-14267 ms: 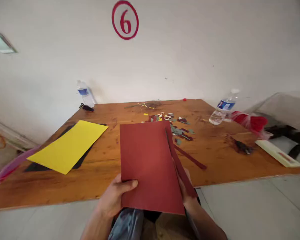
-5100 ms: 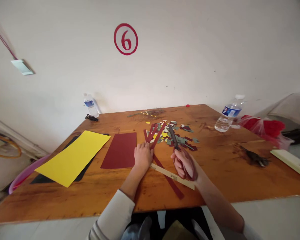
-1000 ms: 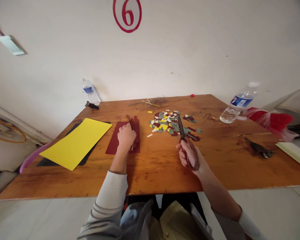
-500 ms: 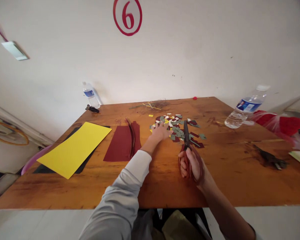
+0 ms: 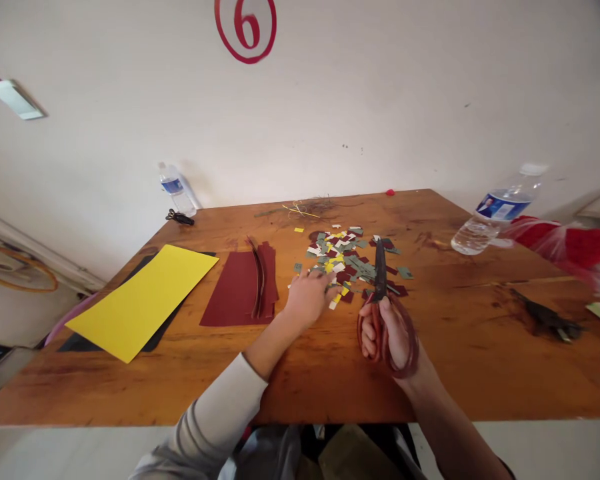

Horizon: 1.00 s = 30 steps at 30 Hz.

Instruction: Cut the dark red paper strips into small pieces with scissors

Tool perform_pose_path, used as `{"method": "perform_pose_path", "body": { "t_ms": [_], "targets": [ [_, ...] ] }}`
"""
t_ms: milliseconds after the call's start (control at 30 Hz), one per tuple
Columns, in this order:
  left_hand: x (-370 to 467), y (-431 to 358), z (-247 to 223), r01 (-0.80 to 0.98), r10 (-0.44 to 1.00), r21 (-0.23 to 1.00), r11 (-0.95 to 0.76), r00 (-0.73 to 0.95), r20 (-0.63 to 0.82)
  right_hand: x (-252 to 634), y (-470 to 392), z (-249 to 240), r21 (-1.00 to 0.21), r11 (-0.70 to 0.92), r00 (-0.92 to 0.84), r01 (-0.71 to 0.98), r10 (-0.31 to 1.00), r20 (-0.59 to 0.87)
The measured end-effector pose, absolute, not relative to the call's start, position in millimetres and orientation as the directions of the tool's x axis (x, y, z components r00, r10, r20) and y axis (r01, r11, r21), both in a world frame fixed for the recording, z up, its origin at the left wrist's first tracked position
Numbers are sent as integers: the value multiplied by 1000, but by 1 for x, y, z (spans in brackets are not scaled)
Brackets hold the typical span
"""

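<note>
Plainly, the right hand point(image 5: 387, 337) grips scissors point(image 5: 381, 270) pointing toward the table's point(image 5: 325, 387) far edge. The left hand point(image 5: 309, 298), loosely open, seemingly touches paper scraps point(image 5: 349, 271).

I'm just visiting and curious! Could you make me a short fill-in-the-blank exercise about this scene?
1. The right hand holds a pair of ____.
2. The left hand is at the near edge of the scraps; the dark red sheet lies to its ____.
3. The top sheet, lying over the black sheet, is coloured ____.
4. The number inside the red ring on the wall is ____.
Missing words: scissors; left; yellow; 6.
</note>
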State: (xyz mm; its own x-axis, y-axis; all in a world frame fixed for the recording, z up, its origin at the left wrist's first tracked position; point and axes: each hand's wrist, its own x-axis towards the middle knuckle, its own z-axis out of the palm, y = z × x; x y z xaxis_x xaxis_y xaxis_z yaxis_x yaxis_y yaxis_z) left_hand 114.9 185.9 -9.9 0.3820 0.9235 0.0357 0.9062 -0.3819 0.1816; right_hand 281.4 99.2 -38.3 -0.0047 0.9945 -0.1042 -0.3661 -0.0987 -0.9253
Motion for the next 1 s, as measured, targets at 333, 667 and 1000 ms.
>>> {"method": "perform_pose_path", "body": {
  "t_ms": [333,667,1000],
  "targets": [
    [149,262,-10,887,912,227,-403,409,20,276,96,-41,-940,-67,120,-334,986,-113],
    [118,223,-11,884,940,328,-335,336,56,273,92,-31,-950,-114,92,-290,985,-146],
    [141,237,-18,864,886,253,-436,461,-47,277,93,-31,-962,-76,121,-261,986,-111]
  ]
}}
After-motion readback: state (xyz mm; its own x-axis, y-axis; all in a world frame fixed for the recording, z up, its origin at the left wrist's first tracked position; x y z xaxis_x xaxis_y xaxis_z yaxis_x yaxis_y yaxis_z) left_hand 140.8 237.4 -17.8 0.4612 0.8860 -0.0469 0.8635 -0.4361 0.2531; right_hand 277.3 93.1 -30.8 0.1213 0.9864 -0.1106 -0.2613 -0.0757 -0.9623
